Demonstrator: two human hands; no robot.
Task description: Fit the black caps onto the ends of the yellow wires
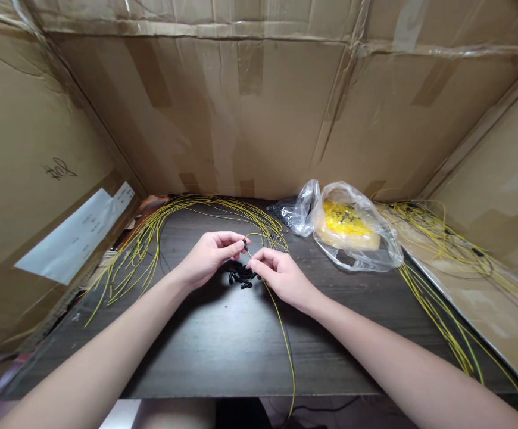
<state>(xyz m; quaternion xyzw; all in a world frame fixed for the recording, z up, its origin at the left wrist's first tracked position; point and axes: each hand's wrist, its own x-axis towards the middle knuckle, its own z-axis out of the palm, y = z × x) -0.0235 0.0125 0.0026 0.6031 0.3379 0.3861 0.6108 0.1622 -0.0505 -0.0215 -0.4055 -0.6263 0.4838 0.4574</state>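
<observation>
My left hand (pixel 209 255) pinches a small black connector piece (pixel 245 245) between thumb and fingertips. Close beside it, my right hand (pixel 281 275) is closed on a thin yellow wire (pixel 289 345), whose length hangs down past the table's front edge. A short stretch of wire runs between the two hands up to the black piece; whether it is inserted cannot be made out. Just below the fingers lies a pile of small black connector pieces (pixel 243 277) on the dark table. The fingers partly cover this pile.
A bundle of yellow wires (pixel 152 229) curves across the table's back left. Clear bags stand behind on the right, one with yellow parts (pixel 346 218), another with black parts (pixel 288 211). More yellow wires (pixel 442 333) lie at far right. Cardboard walls (pixel 277 119) surround the table (pixel 187 363).
</observation>
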